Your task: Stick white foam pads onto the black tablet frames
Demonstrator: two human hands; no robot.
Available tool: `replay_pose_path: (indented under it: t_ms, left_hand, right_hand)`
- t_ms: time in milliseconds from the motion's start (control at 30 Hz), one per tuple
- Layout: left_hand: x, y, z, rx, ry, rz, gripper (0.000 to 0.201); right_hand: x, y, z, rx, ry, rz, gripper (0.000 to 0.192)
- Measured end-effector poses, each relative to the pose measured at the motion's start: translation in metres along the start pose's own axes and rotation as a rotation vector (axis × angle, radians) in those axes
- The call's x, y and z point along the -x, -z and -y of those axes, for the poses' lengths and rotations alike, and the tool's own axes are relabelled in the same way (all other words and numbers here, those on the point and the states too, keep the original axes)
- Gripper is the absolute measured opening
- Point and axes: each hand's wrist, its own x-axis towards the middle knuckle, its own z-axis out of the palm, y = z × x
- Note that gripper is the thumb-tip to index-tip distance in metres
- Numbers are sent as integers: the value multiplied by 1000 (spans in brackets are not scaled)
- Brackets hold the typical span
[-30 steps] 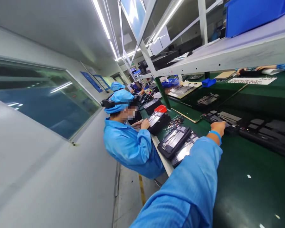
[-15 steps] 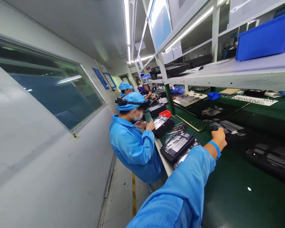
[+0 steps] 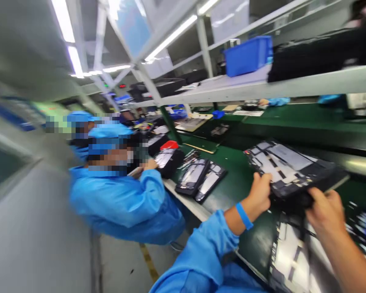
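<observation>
A black tray (image 3: 326, 173) bearing an opened tablet (image 3: 288, 158) is raised above the bench, tilted, with silver battery cells and dark ribbon cables showing. My left hand (image 3: 260, 191), below a blue wristband, grips its near left edge. My right hand (image 3: 326, 209) is closed on its near edge further right; some fingers are hidden under it. Beneath my right hand lies another opened tablet (image 3: 291, 252) with pale cells, close to the bench's front edge.
Two more opened tablets (image 3: 193, 175) overlap on the green bench (image 3: 232, 162) to the left. Beyond sit loose small parts (image 3: 189, 156) and a red bin (image 3: 169, 145). A co-worker in blue (image 3: 122, 203) works at the left. A shelf holding a blue bin (image 3: 247, 56) runs overhead.
The view has swung right. My left hand, formerly reaching out over the bench, now holds the raised tray. My right hand has come into view, holding it too.
</observation>
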Motion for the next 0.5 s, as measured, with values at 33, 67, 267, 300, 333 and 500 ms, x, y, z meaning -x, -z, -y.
replay_pose_path:
  t_ms: [33,67,267,300,333,500]
  left_hand:
    - [12,1,-3,-32,-33,33,31]
    - [22,2,-5,-67,-63,71,33]
    - [78,13,-6,-188,-104,232,66]
    - [86,18,-6,-233,-124,255,68]
    - [92,25,-7,-289,-140,278,71]
    - [92,61,-10,-585,42,488,81]
  right_hand:
    - [9,1,-4,-28,-93,-97,20]
    - [20,2,-6,-19,-143,-169,22]
    - [109,16,37,-520,-584,-412,64]
    - [129,19,45,-571,-640,-397,69]
    - [151,23,50,-614,-703,-366,71]
    - [246,49,35,-654,-1007,141,65]
